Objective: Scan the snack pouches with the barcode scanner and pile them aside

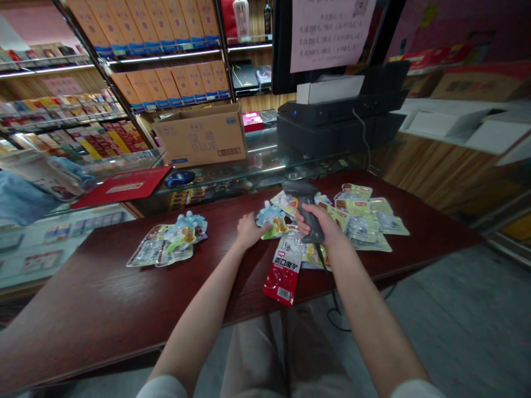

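Note:
My right hand [321, 221] is wrapped round the grip of a black barcode scanner [299, 189], whose cable hangs below the wrist. Just left of it, my left hand [249, 231] has thumb and fingers apart, with the thumb over a blue-topped snack pouch [271, 215]. Under and in front of the scanner lies a red and white snack packet [284, 268], its printed barcode at the lower end. Several yellow-green snack packets [365, 221] are heaped to the right of my right hand. Farther left, a smaller group holds clear-fronted packets [155, 246] and another blue-topped pouch [185, 229].
The dark red table [103, 298] stands against a glass counter holding a cardboard box [203, 138], a mouse [180, 178] and a red mat [124, 185]. A monitor [286, 50] and black printer-like machine [340, 116] stand behind. At left is a blue sleeve-like cloth [16, 196].

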### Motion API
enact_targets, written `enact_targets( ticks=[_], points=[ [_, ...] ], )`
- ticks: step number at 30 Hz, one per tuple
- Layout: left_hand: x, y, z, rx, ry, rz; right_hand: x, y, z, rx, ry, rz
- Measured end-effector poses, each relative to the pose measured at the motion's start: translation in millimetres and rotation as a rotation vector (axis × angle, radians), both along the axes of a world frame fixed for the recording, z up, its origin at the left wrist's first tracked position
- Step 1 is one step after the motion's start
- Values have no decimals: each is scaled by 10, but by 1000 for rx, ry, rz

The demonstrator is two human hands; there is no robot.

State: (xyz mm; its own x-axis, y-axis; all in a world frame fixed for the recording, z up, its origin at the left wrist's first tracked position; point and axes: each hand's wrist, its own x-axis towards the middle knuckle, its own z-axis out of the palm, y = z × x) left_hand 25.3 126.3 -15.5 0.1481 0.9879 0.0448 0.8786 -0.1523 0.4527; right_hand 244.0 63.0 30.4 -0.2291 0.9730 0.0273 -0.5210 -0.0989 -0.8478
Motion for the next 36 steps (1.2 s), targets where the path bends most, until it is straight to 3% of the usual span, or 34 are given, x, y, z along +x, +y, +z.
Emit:
enact_targets(
  ticks=[7,12,17,23,27,36],
  points=[
    [131,-43,86,-61,84,48,-13,-23,24,-32,-1,-25],
    [138,-68,76,-29,-52,95,-13,-25,38,-28,-30,-45],
    [51,-57,-49,28,-364,49,-41,-37,55,-31,-73,-60],
    [35,86,-144,134,-993,-45,-47,-44,59,-34,-70,-54],
    [2,185,-156,140,-1197,47,-52,-38,40,-39,-77,-69],
    [-181,268,-157,-52,-1630,190,-69,-42,28,-46,-117,-61]
  ],
)
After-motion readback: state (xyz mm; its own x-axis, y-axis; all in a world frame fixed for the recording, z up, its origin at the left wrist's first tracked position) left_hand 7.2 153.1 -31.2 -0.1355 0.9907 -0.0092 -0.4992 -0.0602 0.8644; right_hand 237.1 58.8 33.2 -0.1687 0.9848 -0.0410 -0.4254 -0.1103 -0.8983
